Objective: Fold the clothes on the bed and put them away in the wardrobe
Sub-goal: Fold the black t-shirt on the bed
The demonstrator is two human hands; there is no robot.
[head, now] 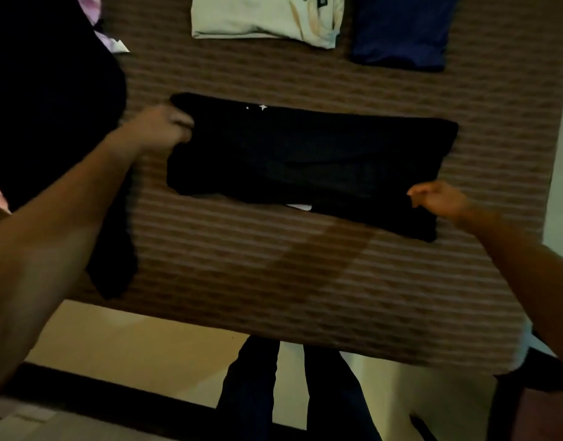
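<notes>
I see the bed (305,281) serving as folding surface, the black garment (305,157) lying half-folded across its middle. My left hand (160,128) clamps its left end, likely to fold it over; my right hand (439,198), fingers loosely curled, seems to touch the near right edge.

Seen from one head-worn wide-angle camera, looking steeply down from close above onto a striped bed (305,281), with floor (130,345) along the bottom edge.
</notes>
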